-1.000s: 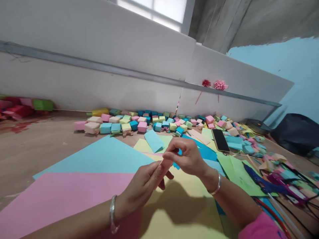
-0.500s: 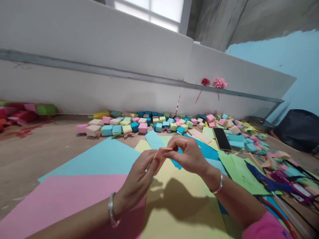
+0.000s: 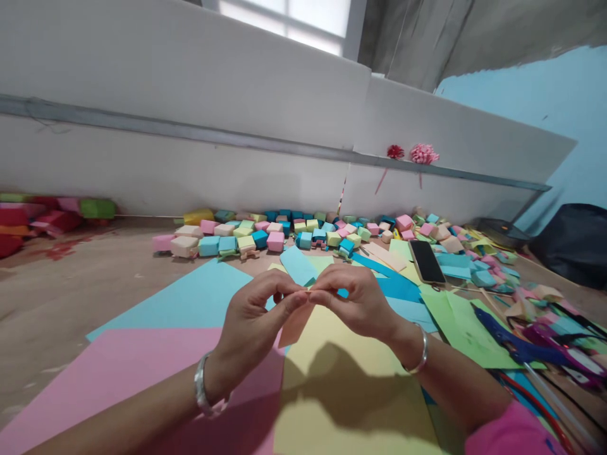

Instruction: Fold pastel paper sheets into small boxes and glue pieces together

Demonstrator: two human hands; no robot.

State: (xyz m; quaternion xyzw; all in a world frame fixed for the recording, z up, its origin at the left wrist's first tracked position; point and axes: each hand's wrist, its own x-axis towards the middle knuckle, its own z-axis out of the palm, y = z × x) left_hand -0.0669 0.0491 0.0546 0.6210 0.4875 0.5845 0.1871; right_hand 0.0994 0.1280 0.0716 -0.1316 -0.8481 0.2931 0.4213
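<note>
The thumb and index finger of the left hand (image 3: pixel 256 316) pinch the top edge of a peach paper piece (image 3: pixel 294 323), and the right hand (image 3: pixel 355 300) pinches the same edge from the other side, the two sets of fingertips meeting. The piece hangs from this grip; its long axis slants from the fingertips down to the left, toward the wearer, its free end pointing at the seam where a pink sheet (image 3: pixel 142 379) borders a yellow sheet (image 3: pixel 355 398). Beyond the left hand spreads a light blue sheet (image 3: pixel 184 297); just past the fingertips lies a small blue strip (image 3: pixel 298 264). To the right are green paper (image 3: pixel 455 325), a blue tool (image 3: pixel 502 335) partly on it, and a dark-screened phone (image 3: pixel 427 261). All this covers part of a brown tabletop (image 3: pixel 133 272), with rows of paper cubes (image 3: pixel 275 241) along its far side. Behind rises a white panel (image 3: pixel 190 63) crossed by a metal rail (image 3: pixel 190 131), two pompom flowers (image 3: pixel 423 153) at the rail, a bright window (image 3: pixel 294 19) above
</note>
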